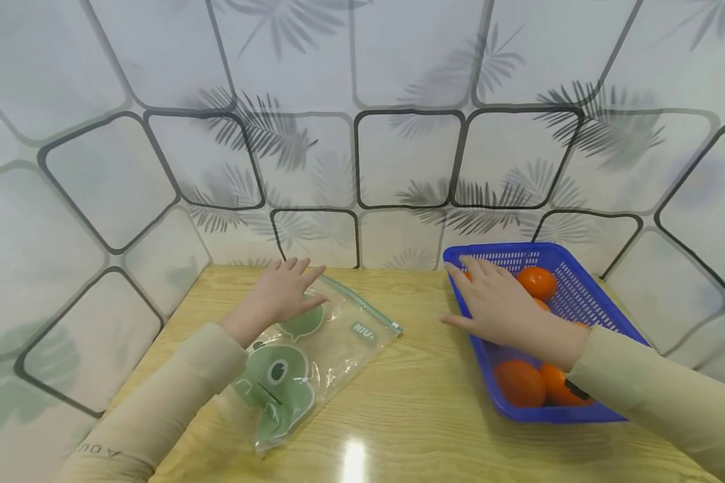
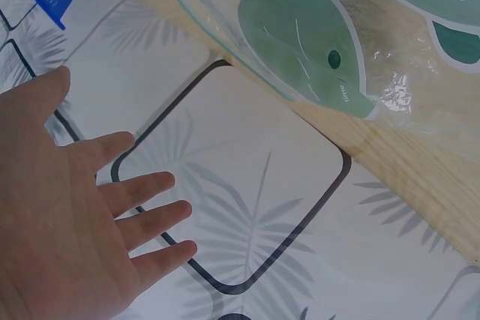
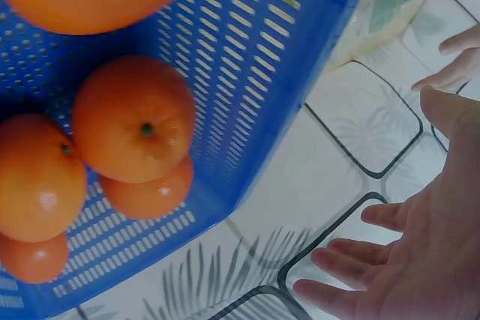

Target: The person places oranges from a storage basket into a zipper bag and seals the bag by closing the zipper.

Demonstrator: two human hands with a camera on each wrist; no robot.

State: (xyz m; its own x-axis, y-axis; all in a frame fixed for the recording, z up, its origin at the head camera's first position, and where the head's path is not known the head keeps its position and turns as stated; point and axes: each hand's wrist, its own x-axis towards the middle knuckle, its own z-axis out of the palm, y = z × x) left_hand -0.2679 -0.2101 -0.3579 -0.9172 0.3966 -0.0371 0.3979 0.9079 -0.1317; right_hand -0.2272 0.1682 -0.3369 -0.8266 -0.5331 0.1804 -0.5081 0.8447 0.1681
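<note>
A clear zip bag [image 1: 338,355] with green cartoon prints and a green slider zip lies flat on the wooden table. Over its upper left part my left hand [image 1: 284,292] hovers with fingers spread, holding nothing; the left wrist view shows its palm [image 2: 67,207] apart from the bag [image 2: 300,43]. To the right stands a blue plastic basket [image 1: 598,295] with several oranges [image 1: 519,382] in it. My right hand [image 1: 495,302] is above the basket's left side, fingers straight and spread. In the right wrist view that hand [image 3: 420,260] is beside the oranges [image 3: 135,118], gripping none.
The wooden table [image 1: 411,416] meets a patterned wall [image 1: 405,161] at the back, with more wall on both sides. Between the bag and the basket lies a strip of bare tabletop. The basket's raised rim [image 1: 483,376] surrounds the oranges.
</note>
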